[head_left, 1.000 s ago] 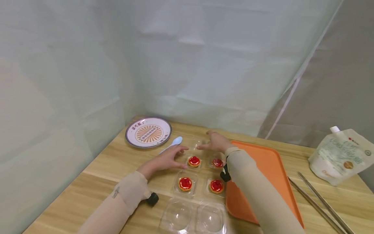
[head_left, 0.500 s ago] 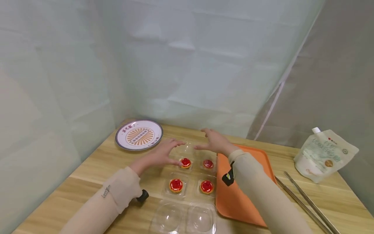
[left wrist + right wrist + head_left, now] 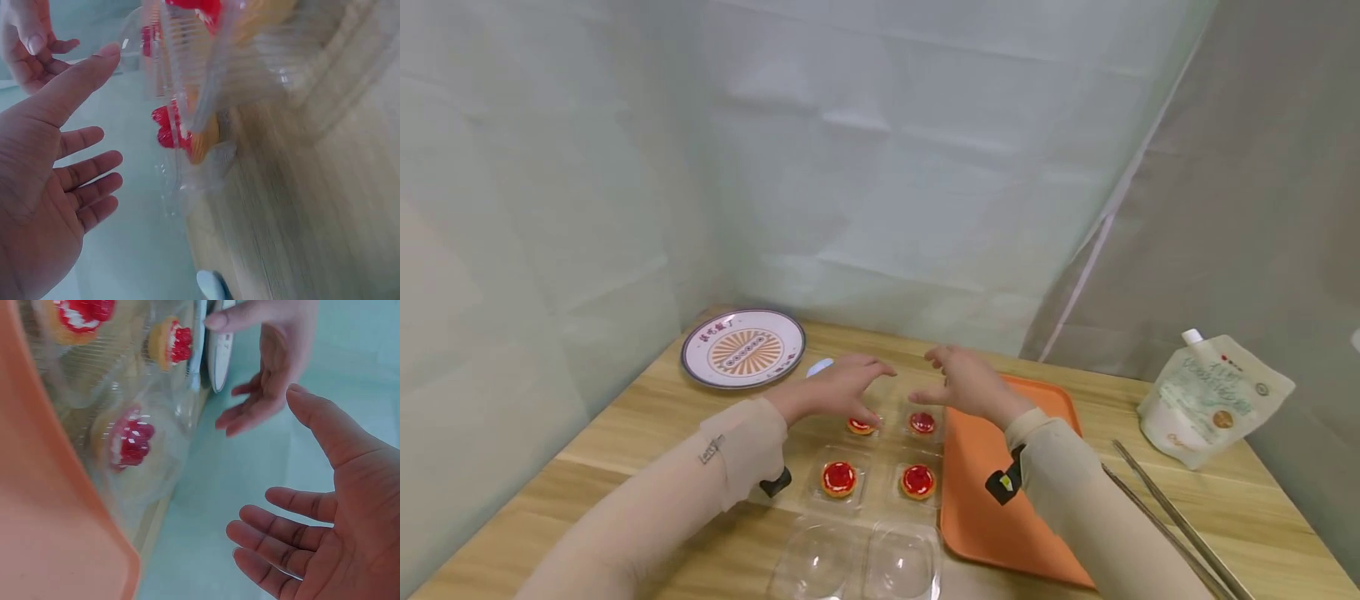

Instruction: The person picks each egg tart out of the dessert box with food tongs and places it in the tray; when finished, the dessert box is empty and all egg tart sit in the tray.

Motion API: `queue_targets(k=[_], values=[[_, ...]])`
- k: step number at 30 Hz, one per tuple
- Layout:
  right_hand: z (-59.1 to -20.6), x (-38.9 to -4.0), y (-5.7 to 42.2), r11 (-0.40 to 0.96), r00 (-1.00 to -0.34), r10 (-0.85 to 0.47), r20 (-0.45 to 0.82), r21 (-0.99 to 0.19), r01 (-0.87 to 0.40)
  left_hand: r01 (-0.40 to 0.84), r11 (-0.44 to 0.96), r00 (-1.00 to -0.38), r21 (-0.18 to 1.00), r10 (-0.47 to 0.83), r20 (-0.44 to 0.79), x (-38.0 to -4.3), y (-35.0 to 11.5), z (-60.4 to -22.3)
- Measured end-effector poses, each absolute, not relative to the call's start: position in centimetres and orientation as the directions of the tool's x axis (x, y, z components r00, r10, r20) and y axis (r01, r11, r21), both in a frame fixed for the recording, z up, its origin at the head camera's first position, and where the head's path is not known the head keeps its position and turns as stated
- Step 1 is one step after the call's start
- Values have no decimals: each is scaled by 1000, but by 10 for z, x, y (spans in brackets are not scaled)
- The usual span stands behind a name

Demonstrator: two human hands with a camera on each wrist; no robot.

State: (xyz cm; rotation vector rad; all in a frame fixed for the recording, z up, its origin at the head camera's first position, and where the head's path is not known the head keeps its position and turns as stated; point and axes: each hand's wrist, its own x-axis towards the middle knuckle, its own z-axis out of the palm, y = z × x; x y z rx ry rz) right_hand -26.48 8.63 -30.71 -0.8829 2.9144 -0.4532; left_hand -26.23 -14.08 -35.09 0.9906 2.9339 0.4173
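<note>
Several red-topped fruit tarts sit in clear plastic boxes. The near left tart (image 3: 838,479) and near right tart (image 3: 917,482) show fully in the head view. Behind them, the far right tart (image 3: 922,423) is under a clear dome (image 3: 164,434), seen in the right wrist view. My left hand (image 3: 838,388) hovers over the far left tart (image 3: 861,427) and partly hides it, with fingers spread and nothing held. Facing it across a gap, my right hand (image 3: 967,387) hovers above the far right tart, its fingers apart and loosely bent, also holding nothing.
Two clear box lids (image 3: 898,571) lie open at the front. An orange tray (image 3: 992,508) stands right of the boxes, under my right forearm. Metal tongs (image 3: 1180,517) and a spouted pouch (image 3: 1213,400) are farther right. A patterned plate (image 3: 786,333) and a pale spoon (image 3: 819,367) lie back left.
The head view has turned slightly right. My left hand has moved right over the far left tart, covering more of it. My right hand stays raised, its fingers bent more downward.
</note>
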Motion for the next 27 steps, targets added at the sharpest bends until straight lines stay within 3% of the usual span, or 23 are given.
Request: queue_targets(k=[14,27], values=[[-343,-258,97,809,-849,-529,-2,-305,-503,580,766,-775,276,624,-103,-278,-112,-348],[-359,-260,92,792,-807,-590,-7,-197,-578,551,793,-777,259,601,-187,-283,-105,-349]])
